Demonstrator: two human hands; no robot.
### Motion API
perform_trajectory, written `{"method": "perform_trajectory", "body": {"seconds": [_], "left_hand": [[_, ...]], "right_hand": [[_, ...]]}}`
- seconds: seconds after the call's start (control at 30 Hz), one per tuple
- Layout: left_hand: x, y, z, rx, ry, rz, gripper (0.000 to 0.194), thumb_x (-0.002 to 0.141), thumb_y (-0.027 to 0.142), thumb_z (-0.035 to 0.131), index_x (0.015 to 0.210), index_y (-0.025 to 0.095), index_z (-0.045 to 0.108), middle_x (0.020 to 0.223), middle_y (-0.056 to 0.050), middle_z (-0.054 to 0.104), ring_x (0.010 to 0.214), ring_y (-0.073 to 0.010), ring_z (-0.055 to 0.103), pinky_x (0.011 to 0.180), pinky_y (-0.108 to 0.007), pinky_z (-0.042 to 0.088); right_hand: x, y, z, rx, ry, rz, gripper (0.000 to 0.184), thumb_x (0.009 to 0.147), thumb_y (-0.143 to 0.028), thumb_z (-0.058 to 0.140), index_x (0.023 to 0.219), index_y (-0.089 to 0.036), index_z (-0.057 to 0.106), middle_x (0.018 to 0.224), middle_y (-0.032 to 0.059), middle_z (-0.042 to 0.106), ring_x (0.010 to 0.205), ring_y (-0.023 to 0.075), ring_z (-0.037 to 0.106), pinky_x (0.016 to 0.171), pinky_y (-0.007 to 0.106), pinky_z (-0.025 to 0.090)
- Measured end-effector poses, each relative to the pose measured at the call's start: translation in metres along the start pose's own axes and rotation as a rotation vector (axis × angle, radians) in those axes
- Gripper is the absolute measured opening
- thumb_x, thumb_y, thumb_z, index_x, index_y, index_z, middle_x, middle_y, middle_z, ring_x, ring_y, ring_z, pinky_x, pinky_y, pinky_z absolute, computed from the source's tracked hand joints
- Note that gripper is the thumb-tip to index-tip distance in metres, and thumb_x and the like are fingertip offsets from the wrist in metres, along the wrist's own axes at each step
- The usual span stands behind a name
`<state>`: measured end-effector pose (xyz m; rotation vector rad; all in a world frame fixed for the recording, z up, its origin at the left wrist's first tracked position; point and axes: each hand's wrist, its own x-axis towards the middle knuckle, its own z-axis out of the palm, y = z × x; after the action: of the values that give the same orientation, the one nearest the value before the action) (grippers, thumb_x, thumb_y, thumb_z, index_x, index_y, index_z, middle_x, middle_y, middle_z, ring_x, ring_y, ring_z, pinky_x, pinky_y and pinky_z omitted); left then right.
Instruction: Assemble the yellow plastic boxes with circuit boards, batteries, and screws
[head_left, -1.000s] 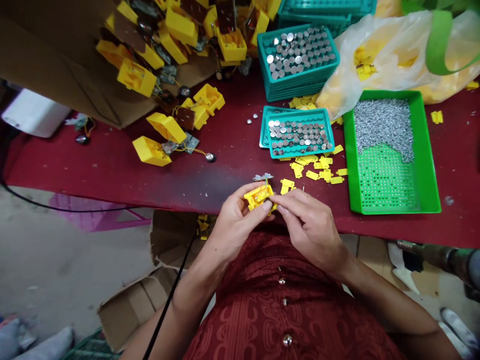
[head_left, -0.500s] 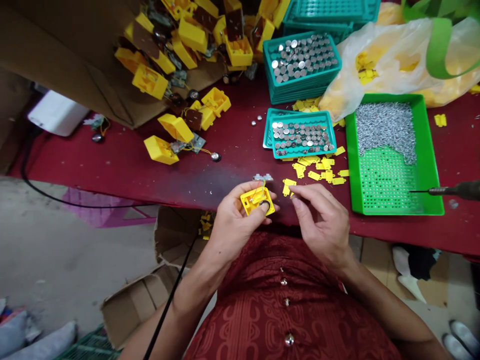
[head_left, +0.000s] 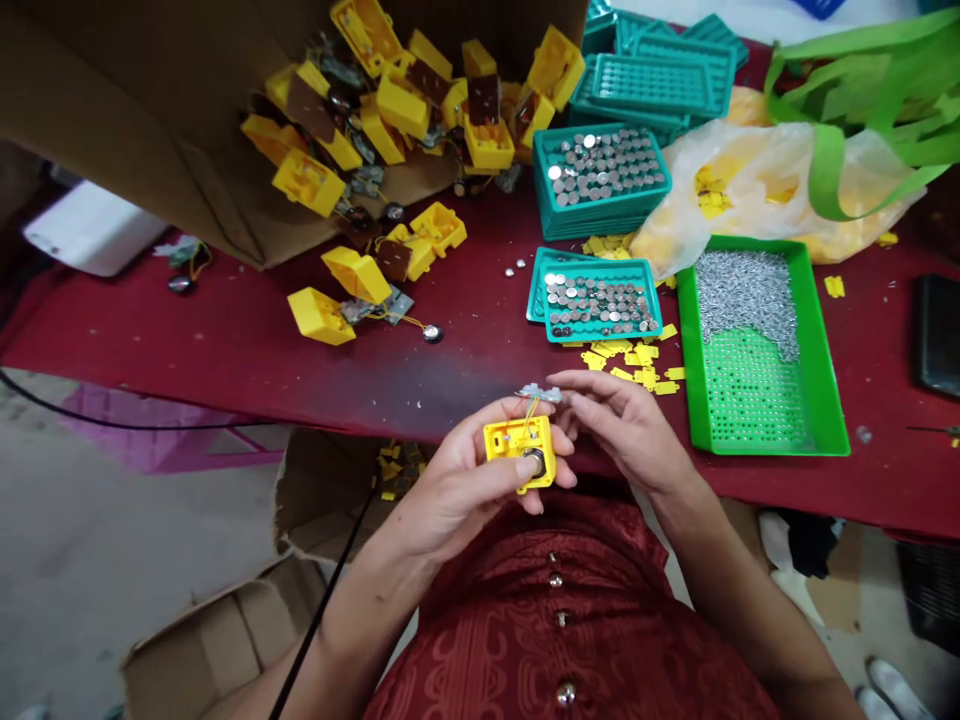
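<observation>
My left hand (head_left: pixel 457 480) is closed around a small yellow plastic housing (head_left: pixel 498 442), open side up. Its thumb presses on a round metallic part (head_left: pixel 534 462) inside. Thin wires run from the housing to a small circuit board (head_left: pixel 538 393) just above it. My right hand (head_left: pixel 626 425) has its index finger and thumb at the right end of this board, closed on it; its other fingers curl behind, partly hidden beside the housing.
Teal trays (head_left: pixel 600 325) of button cells stand behind, near loose yellow plates (head_left: pixel 641 378). A green tray (head_left: pixel 840 440) of screws is at right. Yellow housings (head_left: pixel 322 315) with wired boards lie at left by a cardboard box (head_left: pixel 217 190). A plastic bag (head_left: pixel 682 160) sits at back right.
My right hand has moved left, from beside the yellow plates to the circuit board. The left hand keeps the housing. The view has shifted, and the screwdriver over the green tray has moved to the right edge.
</observation>
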<state>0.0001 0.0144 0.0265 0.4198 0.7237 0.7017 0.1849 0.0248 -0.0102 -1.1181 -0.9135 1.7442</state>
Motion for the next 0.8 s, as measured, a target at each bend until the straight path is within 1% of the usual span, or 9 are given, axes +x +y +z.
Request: {"method": "perform_trajectory", "body": {"seconds": [0.07,0.13,0.2,0.3,0.43,0.57,0.63,0.7,0.8], "left_hand": [[-0.001,0.000,-0.004,0.027,-0.020,-0.002,0.034,0.078,0.014,0.075,0.109,0.019,0.062,0.093,-0.004,0.072,0.076,-0.0156,0.072,0.053,-0.016,0.055],[-0.003,-0.001,-0.007,0.053,-0.058,-0.022,0.034,0.078,0.015,0.075,0.110,0.020,0.062,0.092,-0.004,0.071,0.076,-0.0161,0.072,0.053,-0.017,0.054],[-0.005,0.000,-0.010,0.066,-0.097,-0.050,0.033,0.078,0.016,0.075,0.109,0.020,0.062,0.092,-0.005,0.071,0.076,-0.0161,0.071,0.053,-0.017,0.054],[-0.008,0.001,-0.012,0.064,-0.100,-0.066,0.032,0.076,0.022,0.078,0.104,0.019,0.062,0.090,-0.005,0.070,0.074,-0.0166,0.070,0.052,-0.018,0.053],[-0.006,-0.002,-0.012,0.096,0.072,-0.031,0.031,0.077,0.032,0.078,0.097,0.018,0.059,0.080,-0.003,0.068,0.065,-0.0145,0.067,0.046,-0.017,0.049],[-0.003,-0.006,-0.013,0.067,0.207,0.058,0.029,0.076,0.032,0.077,0.096,0.018,0.061,0.081,-0.001,0.066,0.065,-0.0134,0.064,0.048,-0.019,0.050],[-0.005,-0.006,-0.017,-0.002,0.234,0.081,0.029,0.072,0.027,0.078,0.096,0.019,0.065,0.085,-0.001,0.067,0.069,-0.0133,0.064,0.052,-0.020,0.052],[-0.010,-0.003,-0.021,-0.102,0.226,0.054,0.033,0.067,0.022,0.077,0.098,0.019,0.067,0.087,-0.002,0.069,0.072,-0.0136,0.064,0.058,-0.021,0.053],[-0.019,0.002,-0.030,-0.231,0.142,-0.008,0.042,0.059,0.017,0.075,0.100,0.017,0.068,0.089,-0.006,0.073,0.076,-0.0172,0.067,0.067,-0.025,0.053]], "right_hand": [[0.003,-0.001,-0.001,0.091,-0.048,0.137,0.038,0.086,-0.054,0.062,0.095,-0.017,0.071,0.075,0.0024,0.069,0.060,0.0071,0.060,0.053,0.019,0.047],[0.007,-0.005,-0.001,0.117,-0.112,0.249,0.049,0.087,-0.062,0.057,0.083,-0.014,0.070,0.066,0.0027,0.067,0.053,0.0071,0.058,0.047,0.018,0.043],[0.011,-0.011,0.000,0.105,-0.167,0.307,0.045,0.084,-0.058,0.064,0.076,-0.014,0.067,0.060,0.0002,0.064,0.048,0.0057,0.055,0.045,0.017,0.041],[0.014,-0.022,0.004,0.073,-0.169,0.278,0.033,0.077,-0.045,0.075,0.073,-0.015,0.064,0.057,-0.0037,0.061,0.046,0.0036,0.051,0.045,0.015,0.042],[0.006,-0.038,0.020,-0.146,-0.044,0.047,0.024,0.081,-0.038,0.072,0.077,-0.015,0.064,0.058,-0.0037,0.061,0.047,0.0050,0.053,0.045,0.015,0.044],[-0.014,-0.047,0.048,-0.583,0.096,-0.305,0.007,0.088,-0.022,0.063,0.084,-0.017,0.066,0.068,-0.0016,0.067,0.055,0.0070,0.060,0.050,0.017,0.048],[-0.023,-0.046,0.059,-0.814,0.071,-0.524,0.006,0.088,-0.014,0.061,0.088,-0.017,0.066,0.077,0.0003,0.070,0.065,0.0083,0.064,0.059,0.020,0.052],[-0.030,-0.043,0.067,-0.993,-0.009,-0.682,0.008,0.088,-0.012,0.060,0.089,-0.015,0.067,0.082,0.0028,0.071,0.074,0.0104,0.065,0.067,0.023,0.054],[-0.036,-0.036,0.070,-1.161,-0.115,-0.728,0.012,0.091,-0.013,0.058,0.088,-0.015,0.069,0.086,0.0056,0.072,0.076,0.0129,0.065,0.067,0.025,0.055]]}}
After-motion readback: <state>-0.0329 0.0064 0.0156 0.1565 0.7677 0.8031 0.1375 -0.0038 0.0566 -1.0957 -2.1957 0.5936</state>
